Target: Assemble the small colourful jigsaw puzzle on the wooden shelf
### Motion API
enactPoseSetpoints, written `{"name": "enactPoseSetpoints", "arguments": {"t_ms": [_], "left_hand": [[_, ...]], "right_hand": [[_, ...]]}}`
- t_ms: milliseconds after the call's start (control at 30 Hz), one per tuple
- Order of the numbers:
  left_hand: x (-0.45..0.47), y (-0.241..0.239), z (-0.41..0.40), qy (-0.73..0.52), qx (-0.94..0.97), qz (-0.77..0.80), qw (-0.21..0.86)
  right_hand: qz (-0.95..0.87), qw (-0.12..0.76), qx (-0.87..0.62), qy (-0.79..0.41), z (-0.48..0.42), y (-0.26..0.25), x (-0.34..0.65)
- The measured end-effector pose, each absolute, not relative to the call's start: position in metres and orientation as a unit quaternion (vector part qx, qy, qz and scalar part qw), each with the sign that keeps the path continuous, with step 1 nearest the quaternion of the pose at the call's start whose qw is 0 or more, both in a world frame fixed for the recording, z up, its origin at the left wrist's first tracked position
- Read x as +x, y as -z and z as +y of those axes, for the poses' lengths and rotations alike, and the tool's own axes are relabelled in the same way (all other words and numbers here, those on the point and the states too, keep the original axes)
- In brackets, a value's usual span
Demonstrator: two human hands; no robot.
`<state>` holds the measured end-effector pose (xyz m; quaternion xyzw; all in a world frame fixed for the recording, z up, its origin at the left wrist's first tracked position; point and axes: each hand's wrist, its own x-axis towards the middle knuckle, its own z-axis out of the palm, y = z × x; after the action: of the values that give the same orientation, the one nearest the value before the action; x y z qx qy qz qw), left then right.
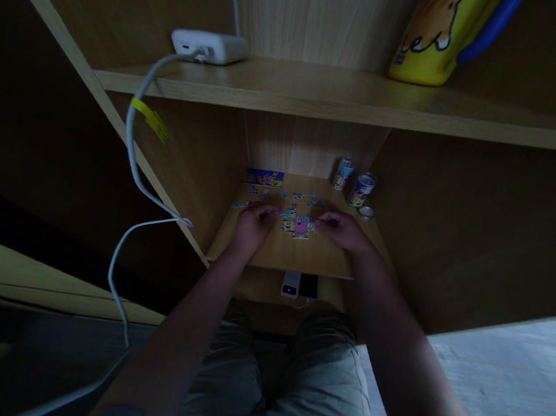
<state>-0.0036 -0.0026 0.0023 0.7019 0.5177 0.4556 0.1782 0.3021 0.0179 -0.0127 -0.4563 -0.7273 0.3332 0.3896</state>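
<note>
A partly joined jigsaw puzzle patch, pink and blue, lies on a small wooden desk. My left hand rests just left of it with fingers curled at its edge. My right hand is on its right side, fingers curled down on the pieces. What either hand pinches is too small and dim to tell. Several loose puzzle pieces are scattered behind the patch. A colourful reference picture lies at the back left.
Two small printed cans and a round lid stand at the back right. A shelf above carries a white power adapter with a hanging cable and a yellow bag. Two small devices sit below the desk edge.
</note>
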Motion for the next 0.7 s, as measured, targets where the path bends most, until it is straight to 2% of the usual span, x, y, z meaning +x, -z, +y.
{"name": "enactPoseSetpoints", "arguments": {"t_ms": [167,300,700], "left_hand": [[0.037,-0.003,0.001,-0.448,0.733,0.424,0.288],[0.057,-0.005,-0.003,-0.416,0.781,0.379,0.270],[0.061,0.003,-0.004,-0.372,0.810,0.400,0.213]], "right_hand": [[-0.718,0.393,-0.449,-0.358,0.017,0.010,0.301],[-0.716,0.391,-0.436,-0.380,0.015,0.008,0.300],[-0.736,0.348,-0.413,-0.409,0.015,0.009,0.301]]}}
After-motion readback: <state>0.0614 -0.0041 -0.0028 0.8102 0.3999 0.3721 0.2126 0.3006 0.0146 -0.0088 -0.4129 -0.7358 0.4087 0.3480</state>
